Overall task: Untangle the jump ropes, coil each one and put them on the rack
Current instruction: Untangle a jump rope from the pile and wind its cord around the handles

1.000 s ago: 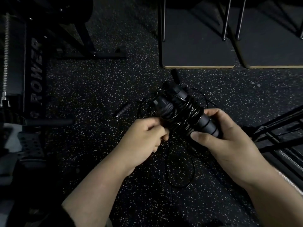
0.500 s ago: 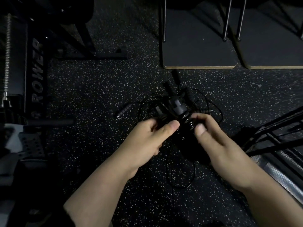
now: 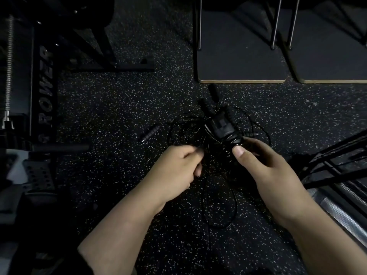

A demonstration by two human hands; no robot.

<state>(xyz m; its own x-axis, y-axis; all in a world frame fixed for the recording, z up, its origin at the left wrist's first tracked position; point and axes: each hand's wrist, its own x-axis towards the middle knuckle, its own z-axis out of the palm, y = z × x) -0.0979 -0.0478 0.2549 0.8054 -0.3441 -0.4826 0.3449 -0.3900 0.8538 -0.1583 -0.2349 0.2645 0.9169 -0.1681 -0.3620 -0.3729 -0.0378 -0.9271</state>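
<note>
Down on the speckled black rubber floor (image 3: pixel 111 116) sits the tangled bundle of thin black jump ropes with black ribbed handles (image 3: pixel 222 130), right in the middle, just ahead of both hands. The cord-wrapped pair of handles runs its long axis from near-right up to far-left, free ends pointing away toward the two dark wood-edged boards (image 3: pixel 242 62). One loose ribbed black handle (image 3: pixel 150 133) lies apart to the left, angled tip-down toward the near-left. Right hand (image 3: pixel 264 165) comes in from the lower right, palm turned inward, thumb pressed on the wrapped handles, fingers curled round the far side: a clamped hold. Left hand (image 3: pixel 178 167) is knuckles-up, fingers closed tight into a fist at the tangle's left edge, seemingly pinching a strand of cord, though it's too dark to be sure. A slack loop trails back between the forearms.
</note>
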